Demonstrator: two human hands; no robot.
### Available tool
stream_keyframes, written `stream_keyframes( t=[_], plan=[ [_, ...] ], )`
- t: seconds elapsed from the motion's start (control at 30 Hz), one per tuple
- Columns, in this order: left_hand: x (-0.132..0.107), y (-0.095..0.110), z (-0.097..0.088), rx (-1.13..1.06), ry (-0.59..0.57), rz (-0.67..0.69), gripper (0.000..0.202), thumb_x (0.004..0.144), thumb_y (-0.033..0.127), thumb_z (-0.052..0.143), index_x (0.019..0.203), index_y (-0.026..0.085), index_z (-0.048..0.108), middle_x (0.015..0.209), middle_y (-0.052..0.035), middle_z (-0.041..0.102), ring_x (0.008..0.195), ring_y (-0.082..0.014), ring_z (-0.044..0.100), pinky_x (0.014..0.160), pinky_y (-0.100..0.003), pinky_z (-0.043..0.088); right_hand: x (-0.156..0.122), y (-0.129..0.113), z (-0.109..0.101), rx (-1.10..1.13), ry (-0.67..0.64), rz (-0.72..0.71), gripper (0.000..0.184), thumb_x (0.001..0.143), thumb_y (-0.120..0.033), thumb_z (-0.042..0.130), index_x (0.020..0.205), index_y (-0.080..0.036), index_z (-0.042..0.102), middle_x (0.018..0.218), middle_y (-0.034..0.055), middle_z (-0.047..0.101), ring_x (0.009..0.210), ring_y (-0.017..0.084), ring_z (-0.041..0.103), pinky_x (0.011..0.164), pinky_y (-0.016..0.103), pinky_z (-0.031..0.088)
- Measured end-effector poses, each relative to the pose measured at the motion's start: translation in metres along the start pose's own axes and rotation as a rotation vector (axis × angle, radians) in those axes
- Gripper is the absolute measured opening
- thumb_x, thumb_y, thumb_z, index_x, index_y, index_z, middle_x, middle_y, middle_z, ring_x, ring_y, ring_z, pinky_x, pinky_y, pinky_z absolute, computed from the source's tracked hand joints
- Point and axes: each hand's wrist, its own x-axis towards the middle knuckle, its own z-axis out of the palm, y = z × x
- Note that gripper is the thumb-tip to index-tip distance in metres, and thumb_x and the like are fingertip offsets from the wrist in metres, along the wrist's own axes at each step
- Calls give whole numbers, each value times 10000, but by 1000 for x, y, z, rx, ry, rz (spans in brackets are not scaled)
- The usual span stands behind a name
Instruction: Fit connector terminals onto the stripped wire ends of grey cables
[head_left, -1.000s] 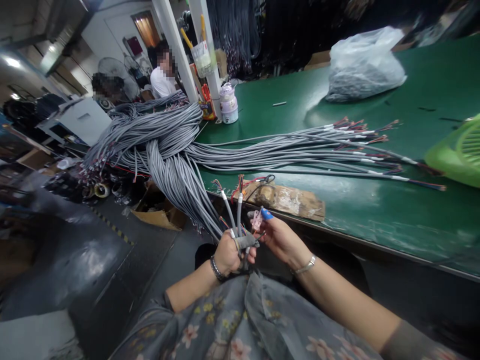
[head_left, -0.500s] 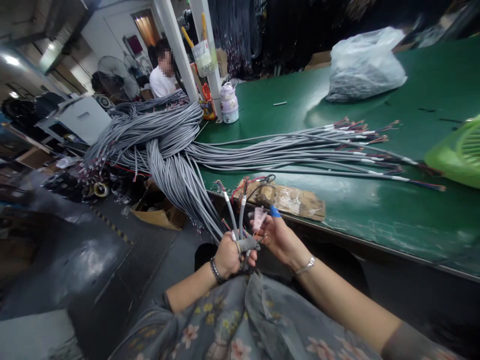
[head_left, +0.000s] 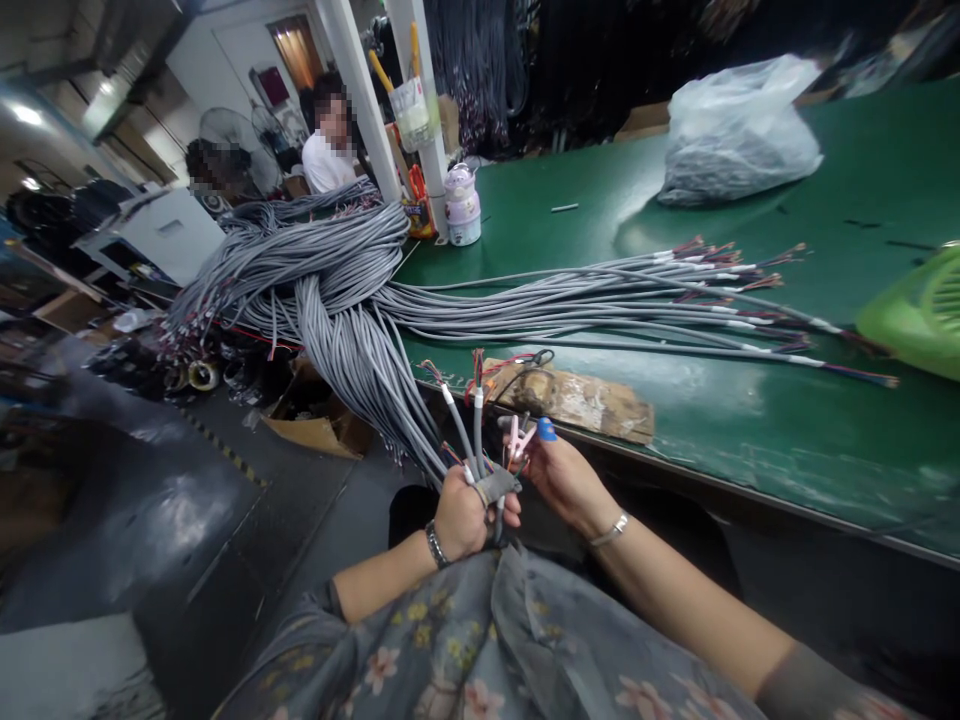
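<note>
My left hand (head_left: 461, 512) is closed round several grey cables (head_left: 478, 430), just in front of my body. Its thumb has a grey wrapping. The cables stand up out of the fist, with white bands and thin coloured wires at their tops. Close by on the right, my right hand (head_left: 564, 472) has its fingers bent round a small pink V-shaped tool (head_left: 519, 438), whose exact kind I cannot make out. A blue cover (head_left: 546, 430) sits on the right thumb. Thin orange and dark wires show between the two hands.
A thick bundle of grey cables (head_left: 352, 270) lies across the green table (head_left: 570, 240) and hangs over its edge. A worn wooden block (head_left: 592, 400) rests at the edge. Behind are a plastic bag (head_left: 739, 130), a lilac bottle (head_left: 462, 205) and a seated person (head_left: 328, 160). A green basket (head_left: 919, 310) is at right.
The pink tool has turned and now shows a clear V shape. The cable tops in my left hand have shifted slightly left. Both hands stay nearly in place.
</note>
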Motion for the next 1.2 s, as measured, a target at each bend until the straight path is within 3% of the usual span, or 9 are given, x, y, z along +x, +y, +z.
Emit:
stream_keyframes(
  t=[0.2,0.43,0.63,0.77,0.87,1.0,1.2],
  plan=[
    [3,-2,1,14,7,-21,425,507,524,727,581,145,548,392,10,520,304,-80,449,332,-187,234,8,2,-1,91,-4,95,366,652,-511,745,766,-168,698,630,17,662,513,115,548,499,242,453],
    [4,-5,-1,37,-5,-28,447,505,542,733,567,149,531,394,-1,529,304,-88,464,326,-184,237,8,3,0,143,37,107,394,618,-564,740,733,-190,690,645,2,670,522,110,558,493,226,470],
    [-2,-6,-6,37,1,-6,424,534,531,729,588,147,557,411,-4,555,314,-97,488,325,-182,251,-11,-2,-7,45,-236,178,574,579,-701,669,788,-166,680,659,12,637,542,111,554,513,231,459],
    [-6,-14,-13,71,-17,18,424,551,528,742,597,155,545,443,-11,583,339,-107,513,350,-193,321,-27,1,-14,-109,-321,180,454,596,-573,753,738,-162,621,597,-2,615,520,109,548,503,228,417],
    [-8,-17,-15,106,-13,20,435,556,541,744,628,161,545,457,-13,596,361,-122,537,373,-205,359,-36,3,-9,-204,-273,140,372,613,-461,787,734,-174,584,578,-7,630,523,123,573,530,243,411],
    [-9,-14,-14,152,-30,28,451,559,565,733,640,170,530,460,-13,596,379,-132,554,393,-213,384,-40,1,0,-239,-240,113,335,634,-424,774,735,-189,558,544,-17,627,496,147,585,538,282,425],
    [-8,-10,-20,246,-215,-20,412,547,494,766,631,170,527,450,-5,588,366,-121,535,395,-212,391,-39,-3,1,-360,-280,91,296,651,-410,753,708,-179,578,513,-11,624,455,146,578,517,282,433]
  ],
)
